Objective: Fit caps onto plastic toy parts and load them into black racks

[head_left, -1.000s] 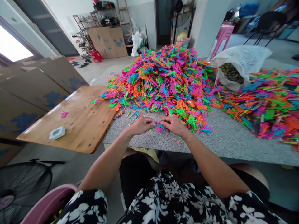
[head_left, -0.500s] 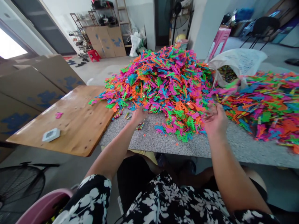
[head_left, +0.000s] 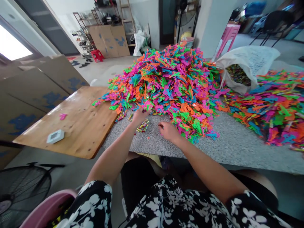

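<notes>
A tall heap of small plastic toy pieces point(head_left: 171, 76) in pink, orange, green and blue covers the middle of the speckled grey stone table point(head_left: 156, 144). At its front edge my left hand point(head_left: 139, 117) is closed, with a pink plastic piece point(head_left: 147, 105) at its fingertips. Beneath that hand lie several small striped tubes point(head_left: 143, 126) in yellow, red and green. My right hand point(head_left: 168, 130) is just to their right, low over the bare stone, its fingers curled together. Whatever it may hold is too small to make out.
A second spread of pieces point(head_left: 268, 110) lies at the right, beside an open white bag point(head_left: 258, 63) of small dark and yellow items. On the left, a wooden board point(head_left: 80, 126) carries a white device point(head_left: 55, 136) and a pink piece point(head_left: 63, 116). A pink tub point(head_left: 45, 210) stands lower left.
My right hand has come left from the pieces on the right to near my left hand. My left hand stays almost in place, and a pink piece now shows at its fingers.
</notes>
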`<state>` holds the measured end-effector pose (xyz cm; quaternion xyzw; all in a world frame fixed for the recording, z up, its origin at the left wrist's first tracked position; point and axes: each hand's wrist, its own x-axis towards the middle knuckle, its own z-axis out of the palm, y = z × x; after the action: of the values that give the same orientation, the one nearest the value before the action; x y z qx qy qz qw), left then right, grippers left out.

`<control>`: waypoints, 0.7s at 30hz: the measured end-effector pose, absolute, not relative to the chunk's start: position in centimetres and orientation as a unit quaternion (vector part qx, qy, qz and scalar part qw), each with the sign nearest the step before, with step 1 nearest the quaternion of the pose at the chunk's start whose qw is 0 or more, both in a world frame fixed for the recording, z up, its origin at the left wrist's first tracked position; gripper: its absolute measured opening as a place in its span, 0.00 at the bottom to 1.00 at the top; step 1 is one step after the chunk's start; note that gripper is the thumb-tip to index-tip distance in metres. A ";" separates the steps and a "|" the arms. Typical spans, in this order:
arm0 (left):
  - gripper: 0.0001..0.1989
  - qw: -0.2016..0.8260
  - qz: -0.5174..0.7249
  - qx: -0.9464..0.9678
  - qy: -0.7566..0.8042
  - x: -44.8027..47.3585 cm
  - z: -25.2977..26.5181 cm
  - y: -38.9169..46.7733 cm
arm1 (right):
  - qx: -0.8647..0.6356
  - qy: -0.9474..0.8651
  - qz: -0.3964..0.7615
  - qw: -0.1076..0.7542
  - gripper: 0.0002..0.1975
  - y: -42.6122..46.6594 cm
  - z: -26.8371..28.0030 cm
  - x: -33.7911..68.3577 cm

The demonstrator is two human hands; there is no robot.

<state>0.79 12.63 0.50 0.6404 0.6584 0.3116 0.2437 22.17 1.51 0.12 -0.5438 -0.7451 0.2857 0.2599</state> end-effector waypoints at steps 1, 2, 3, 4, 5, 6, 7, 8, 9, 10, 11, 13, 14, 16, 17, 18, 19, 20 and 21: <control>0.18 0.278 0.341 0.623 0.647 -0.2 0.9 12.0 | -0.543 -0.763 0.264 0.233 0.14 2.2 0.3 21.3; 0.19 0.319 0.370 0.602 0.631 -1.0 1.2 11.3 | -0.538 -0.780 0.245 0.205 0.16 2.9 0.5 20.4; 0.20 0.363 0.399 0.578 0.612 -1.8 1.5 10.5 | -0.532 -0.796 0.230 0.174 0.17 3.4 0.7 19.4; 0.21 0.404 0.424 0.553 0.593 -2.4 1.7 9.8 | -0.523 -0.811 0.219 0.143 0.19 3.7 0.8 18.4; 0.22 0.437 0.446 0.527 0.577 -2.9 1.8 9.0 | -0.509 -0.827 0.211 0.112 0.19 4.0 0.8 17.5; 0.22 0.459 0.464 0.504 0.565 -3.3 1.9 8.3 | -0.493 -0.842 0.202 0.087 0.20 4.1 0.8 16.7; 0.23 0.476 0.476 0.486 0.557 -3.6 1.9 7.7 | -0.478 -0.854 0.191 0.069 0.20 4.1 0.8 15.9; 0.23 0.490 0.482 0.473 0.551 -3.9 1.8 7.2 | -0.464 -0.865 0.180 0.059 0.20 4.1 0.7 15.4; 0.24 0.506 0.484 0.463 0.544 -4.2 1.7 6.7 | -0.456 -0.872 0.168 0.055 0.20 4.1 0.6 15.0; 0.25 0.519 0.484 0.455 0.538 -4.5 1.7 6.3 | -0.452 -0.876 0.159 0.055 0.19 4.1 0.5 14.8; 0.25 0.528 0.483 0.449 0.536 -4.7 1.6 5.9 | -0.455 -0.875 0.154 0.054 0.18 4.1 0.4 14.8; 0.26 0.526 0.480 0.445 0.543 -5.1 1.6 5.4 | -0.470 -0.867 0.158 0.048 0.16 4.2 0.2 15.2; 0.26 0.523 0.478 0.448 0.545 -5.3 1.7 5.1 | -0.487 -0.856 0.166 0.053 0.15 4.3 0.1 15.6; 0.23 0.524 0.467 0.473 0.532 -5.4 1.9 4.8 | -0.528 -0.822 0.191 0.100 0.13 4.3 0.0 16.6; 0.21 0.530 0.456 0.495 0.516 -5.3 2.0 4.6 | -0.543 -0.800 0.209 0.148 0.13 4.2 0.1 17.2; 0.19 0.537 0.439 0.520 0.498 -5.1 2.2 4.4 | -0.547 -0.776 0.234 0.208 0.12 4.1 0.2 17.7; 0.18 0.542 0.420 0.545 0.482 -4.8 2.4 4.2 | -0.539 -0.751 0.266 0.274 0.11 4.0 0.5 18.3; 0.19 0.543 0.399 0.566 0.474 -4.4 2.7 4.1 | -0.517 -0.726 0.305 0.336 0.10 3.8 0.8 18.8; 0.20 0.544 0.378 0.582 0.471 -4.0 3.0 3.9 | -0.490 -0.699 0.348 0.387 0.10 3.6 1.2 19.3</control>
<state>-3.97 3.93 3.02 0.5820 0.4714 0.3778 0.5444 19.30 3.55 1.23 -0.4896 -0.6994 0.3483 0.3872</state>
